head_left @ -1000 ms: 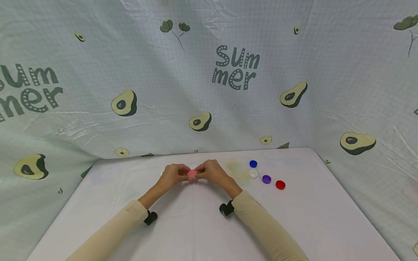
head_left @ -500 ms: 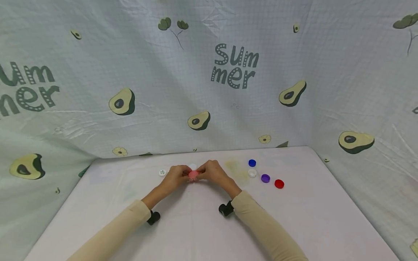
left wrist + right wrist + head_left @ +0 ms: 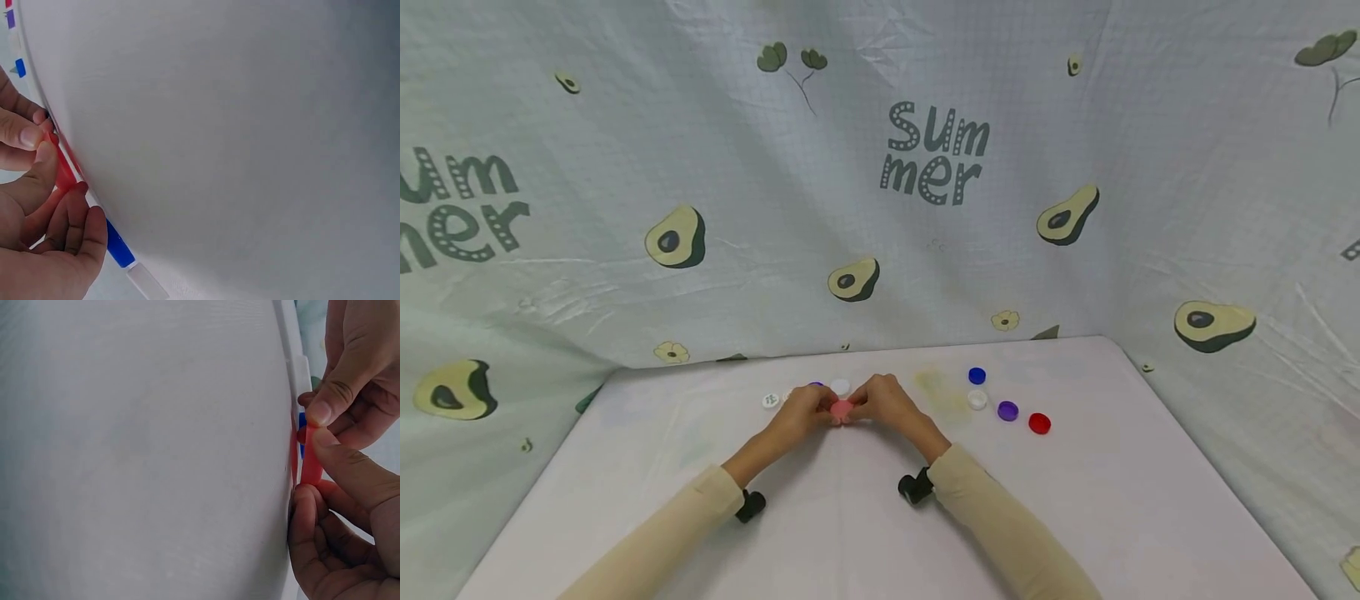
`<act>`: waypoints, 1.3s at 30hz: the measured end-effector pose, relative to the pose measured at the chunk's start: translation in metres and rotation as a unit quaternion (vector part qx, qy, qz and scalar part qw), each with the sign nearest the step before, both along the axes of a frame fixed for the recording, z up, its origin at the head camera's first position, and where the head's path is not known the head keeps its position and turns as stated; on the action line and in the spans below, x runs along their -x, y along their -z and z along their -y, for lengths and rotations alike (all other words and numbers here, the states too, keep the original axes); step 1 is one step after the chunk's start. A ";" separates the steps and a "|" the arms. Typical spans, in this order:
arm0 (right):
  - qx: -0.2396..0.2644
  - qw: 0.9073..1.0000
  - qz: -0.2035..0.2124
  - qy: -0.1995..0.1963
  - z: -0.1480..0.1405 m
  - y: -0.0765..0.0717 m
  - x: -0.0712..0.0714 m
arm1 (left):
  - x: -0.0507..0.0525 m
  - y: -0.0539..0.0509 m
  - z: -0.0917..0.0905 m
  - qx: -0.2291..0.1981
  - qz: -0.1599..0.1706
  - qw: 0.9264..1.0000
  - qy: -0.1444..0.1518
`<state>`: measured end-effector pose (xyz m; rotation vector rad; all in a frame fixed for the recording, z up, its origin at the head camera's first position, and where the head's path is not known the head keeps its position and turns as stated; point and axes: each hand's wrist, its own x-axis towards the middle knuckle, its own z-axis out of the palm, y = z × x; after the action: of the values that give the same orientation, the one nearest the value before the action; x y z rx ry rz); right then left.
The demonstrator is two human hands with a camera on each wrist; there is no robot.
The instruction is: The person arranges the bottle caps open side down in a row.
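In the head view a small pinkish-red round lid (image 3: 842,411) lies between both hands, just above the white table. My left hand (image 3: 802,413) pinches its left edge with thumb and fingers. My right hand (image 3: 886,402) pinches its right edge. Seen edge-on in the right wrist view, the red lid (image 3: 312,457) stands between the thumb tips. A white round lid (image 3: 841,387) sits just behind it. A purple-blue one (image 3: 816,385) is partly covered by my left hand. Left of that hand lies a white disc with a dark print (image 3: 771,401).
To the right on the table are a blue lid (image 3: 977,376), a white lid (image 3: 977,400), a purple lid (image 3: 1007,411) and a red lid (image 3: 1040,423). A patterned cloth (image 3: 760,208) hangs behind and at both sides. The table's back edge is close behind the hands.
Both hands have drawn the red lid slightly toward me. The white lid behind it, the purple-blue one and the printed disc at the left now show more. The head view has shifted a little.
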<state>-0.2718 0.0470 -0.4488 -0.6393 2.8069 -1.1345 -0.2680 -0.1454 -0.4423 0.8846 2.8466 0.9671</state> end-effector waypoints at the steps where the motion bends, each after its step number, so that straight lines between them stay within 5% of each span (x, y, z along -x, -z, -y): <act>1: -0.001 1.000 0.003 -0.001 0.000 -0.001 0.000 | 0.001 0.000 0.000 -0.003 0.002 1.000 0.002; 13: -0.017 1.000 0.001 -0.004 0.007 -0.003 0.002 | 0.006 -0.005 0.002 -0.005 0.031 0.999 -0.014; 21: -0.038 0.999 0.010 -0.012 -0.004 -0.009 -0.003 | 0.001 -0.013 0.001 0.016 0.004 1.000 -0.020; 29: -0.048 0.999 0.018 -0.010 -0.064 -0.017 -0.017 | -0.014 -0.033 -0.020 -0.050 0.008 0.999 -0.018; 39: -0.035 0.998 -0.049 0.023 -0.155 -0.022 -0.031 | -0.023 -0.034 -0.074 -0.111 0.030 0.992 0.051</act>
<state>-0.2405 0.2023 -0.4271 -0.6449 2.9422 -1.0344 -0.2453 -0.0716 -0.4083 0.9885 2.6518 1.2915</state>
